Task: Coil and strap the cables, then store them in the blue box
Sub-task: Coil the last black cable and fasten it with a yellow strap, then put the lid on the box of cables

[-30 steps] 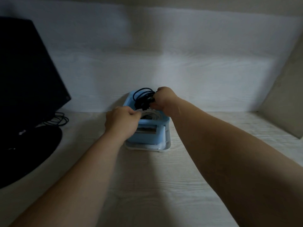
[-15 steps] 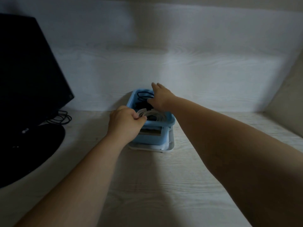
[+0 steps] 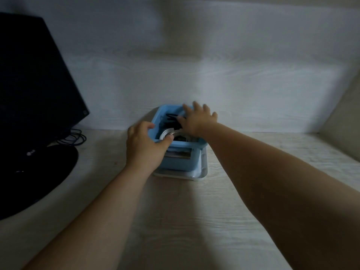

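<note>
Right hand (image 3: 196, 120) is now lying released, fingers spread, having let go of the black cable (image 3: 171, 117) it was clenching a second ago. That cable is sitting just beneath its thumb, inside the box (image 3: 180, 162). Left hand (image 3: 145, 146) is grasping the box's near-left corner, thumb over the near rim and fingers curling over the side wall. White coil (image 3: 169, 133) is lying inside, just beyond that thumb. Box is standing on a white tray (image 3: 202, 173).
</note>
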